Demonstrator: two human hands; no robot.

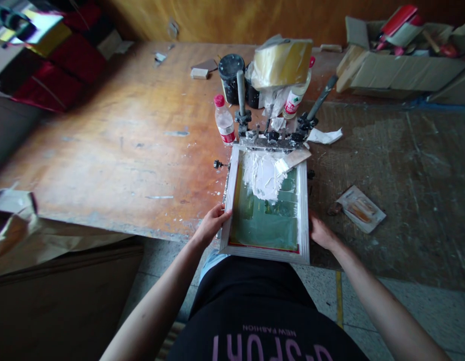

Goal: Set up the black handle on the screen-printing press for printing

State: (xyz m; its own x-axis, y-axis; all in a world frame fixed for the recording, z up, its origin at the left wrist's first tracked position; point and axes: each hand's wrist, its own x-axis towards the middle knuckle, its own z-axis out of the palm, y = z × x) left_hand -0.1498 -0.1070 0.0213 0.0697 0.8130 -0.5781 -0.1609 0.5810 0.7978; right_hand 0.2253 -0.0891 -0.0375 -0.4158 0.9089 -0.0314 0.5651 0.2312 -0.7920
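A metal-framed screen (303, 215) with green mesh lies at the front edge of the table, its far end at a black clamp (272, 143). Thick white paste (263, 175) covers the far part of the mesh, and a flat scraper (297, 159) rests across the far right corner. My left hand (214, 223) is closed on the left side of the frame, thumb on top. Beside the right side of the frame is my right hand (320, 231); its fingertips are hidden at or under the edge.
Behind the clamp stand plastic bottles (225, 123), a black tub (231, 80) and a wrapped yellowish block (283, 62). A cardboard box (396, 72) sits back right, red boxes (72, 57) back left. A small packet (362, 209) lies at right.
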